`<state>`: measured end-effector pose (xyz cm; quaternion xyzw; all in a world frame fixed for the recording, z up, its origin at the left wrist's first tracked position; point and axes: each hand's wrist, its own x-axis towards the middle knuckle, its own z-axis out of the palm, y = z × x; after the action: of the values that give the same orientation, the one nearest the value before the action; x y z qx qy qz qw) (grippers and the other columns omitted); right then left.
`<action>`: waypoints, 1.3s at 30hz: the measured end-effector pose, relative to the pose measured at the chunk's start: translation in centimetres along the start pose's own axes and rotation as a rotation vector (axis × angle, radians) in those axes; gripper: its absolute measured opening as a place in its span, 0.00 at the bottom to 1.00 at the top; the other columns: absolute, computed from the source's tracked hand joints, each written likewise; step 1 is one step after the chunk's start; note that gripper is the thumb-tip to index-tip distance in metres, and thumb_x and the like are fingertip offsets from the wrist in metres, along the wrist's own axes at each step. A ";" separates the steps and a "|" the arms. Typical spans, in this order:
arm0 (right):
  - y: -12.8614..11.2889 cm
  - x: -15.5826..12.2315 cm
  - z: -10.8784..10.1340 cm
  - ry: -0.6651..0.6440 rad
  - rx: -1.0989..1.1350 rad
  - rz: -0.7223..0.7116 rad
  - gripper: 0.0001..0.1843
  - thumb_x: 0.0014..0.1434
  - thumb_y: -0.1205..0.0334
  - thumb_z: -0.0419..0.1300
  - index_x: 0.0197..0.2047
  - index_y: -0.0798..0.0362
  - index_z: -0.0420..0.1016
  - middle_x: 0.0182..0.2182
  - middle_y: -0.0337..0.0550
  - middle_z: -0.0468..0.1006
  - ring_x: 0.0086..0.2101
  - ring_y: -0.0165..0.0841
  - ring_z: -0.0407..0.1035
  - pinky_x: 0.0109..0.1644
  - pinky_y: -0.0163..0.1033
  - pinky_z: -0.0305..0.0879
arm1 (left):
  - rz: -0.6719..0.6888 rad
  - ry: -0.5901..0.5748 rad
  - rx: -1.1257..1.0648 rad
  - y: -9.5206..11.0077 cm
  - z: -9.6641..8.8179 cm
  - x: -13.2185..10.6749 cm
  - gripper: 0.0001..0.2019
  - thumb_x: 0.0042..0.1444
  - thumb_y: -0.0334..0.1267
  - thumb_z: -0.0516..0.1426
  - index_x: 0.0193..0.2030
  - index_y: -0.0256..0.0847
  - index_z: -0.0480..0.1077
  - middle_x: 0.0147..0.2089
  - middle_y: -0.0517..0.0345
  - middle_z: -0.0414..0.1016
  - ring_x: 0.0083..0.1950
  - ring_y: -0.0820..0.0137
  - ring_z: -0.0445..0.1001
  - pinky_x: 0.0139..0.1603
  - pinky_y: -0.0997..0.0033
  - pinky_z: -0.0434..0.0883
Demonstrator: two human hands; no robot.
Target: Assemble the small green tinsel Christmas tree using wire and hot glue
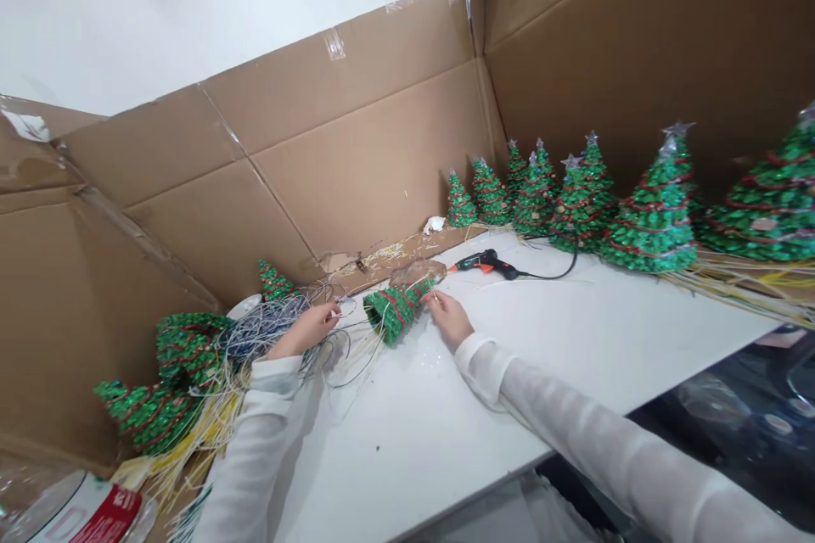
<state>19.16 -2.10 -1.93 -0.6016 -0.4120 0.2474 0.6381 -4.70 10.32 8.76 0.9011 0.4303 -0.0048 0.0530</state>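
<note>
A small green artificial Christmas tree (398,310) with red garland lies on its side on the white tabletop, its hollow base facing left. My right hand (449,318) is closed at the tree's narrow tip, thumb and fingers pinched there. Thin wires trail out from around the base. My left hand (311,328) hovers left of the tree, beside a tangled heap of blue and white wires (255,331). Its fingers are pinched together at some thin wires; what they grip is too small to make out. Behind the tip lies a glue gun (487,263) with an orange trigger.
Finished trees with star tops (655,212) line the right back edge. More trees (149,416) and yellow wires (216,424) lie at left. Cardboard walls (369,153) enclose the tabletop (382,458). A clear plastic container (70,509) is at lower left.
</note>
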 end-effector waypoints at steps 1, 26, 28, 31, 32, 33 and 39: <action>0.0 0.0 0.0 -0.006 -0.006 0.004 0.13 0.49 0.60 0.47 0.29 0.51 0.72 0.22 0.37 0.71 0.25 0.31 0.63 0.31 0.34 0.55 | -0.032 -0.037 0.051 -0.2 -0.1 0.0 0.12 0.47 0.37 0.52 0.38 0.40 0.69 0.27 0.60 0.66 0.30 0.70 0.63 0.31 0.75 0.58; 0.8 0.3 0.6 0.014 0.073 -0.110 0.12 0.53 0.55 0.49 0.27 0.50 0.69 0.21 0.37 0.69 0.26 0.31 0.62 0.29 0.32 0.55 | 0.273 0.152 0.010 18.1 -2.8 -0.4 0.16 0.57 0.37 0.49 0.51 0.41 0.68 0.47 0.50 0.72 0.51 0.62 0.67 0.52 0.66 0.61; 1.0 0.5 0.8 0.023 0.093 -0.118 0.12 0.53 0.53 0.49 0.26 0.50 0.67 0.21 0.37 0.68 0.26 0.31 0.62 0.28 0.31 0.55 | 0.064 0.173 0.099 17.9 -0.9 3.3 0.13 0.54 0.31 0.50 0.45 0.36 0.71 0.47 0.44 0.72 0.51 0.60 0.68 0.50 0.67 0.62; 1.3 0.8 1.1 0.018 0.066 -0.098 0.11 0.53 0.55 0.48 0.25 0.49 0.65 0.18 0.35 0.65 0.23 0.30 0.60 0.26 0.31 0.53 | 0.015 0.159 0.042 16.5 0.9 6.6 0.11 0.51 0.27 0.51 0.35 0.37 0.74 0.40 0.44 0.76 0.46 0.59 0.72 0.45 0.66 0.65; 1.4 0.9 1.1 0.011 0.053 -0.094 0.11 0.53 0.56 0.47 0.25 0.49 0.65 0.18 0.35 0.64 0.23 0.30 0.60 0.26 0.31 0.53 | 0.024 0.162 0.017 15.9 1.2 7.0 0.12 0.51 0.27 0.51 0.35 0.38 0.75 0.40 0.46 0.77 0.45 0.61 0.73 0.45 0.67 0.65; 1.4 0.9 1.1 0.019 0.051 -0.094 0.11 0.53 0.56 0.47 0.26 0.49 0.65 0.18 0.34 0.64 0.23 0.29 0.60 0.26 0.30 0.53 | 0.038 0.161 -0.007 15.5 1.4 7.2 0.12 0.51 0.27 0.50 0.34 0.38 0.75 0.40 0.47 0.77 0.44 0.61 0.73 0.44 0.68 0.65; 1.2 0.8 1.0 0.000 0.081 -0.015 0.10 0.53 0.58 0.47 0.27 0.49 0.67 0.18 0.33 0.65 0.23 0.28 0.61 0.26 0.30 0.54 | 0.135 0.135 -0.140 14.7 1.3 6.4 0.10 0.52 0.38 0.53 0.35 0.41 0.74 0.37 0.54 0.78 0.39 0.66 0.73 0.37 0.74 0.65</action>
<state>18.96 -0.66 -2.94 -0.5721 -0.4060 0.2592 0.6638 10.74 5.97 8.46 0.9204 0.3705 0.0895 0.0867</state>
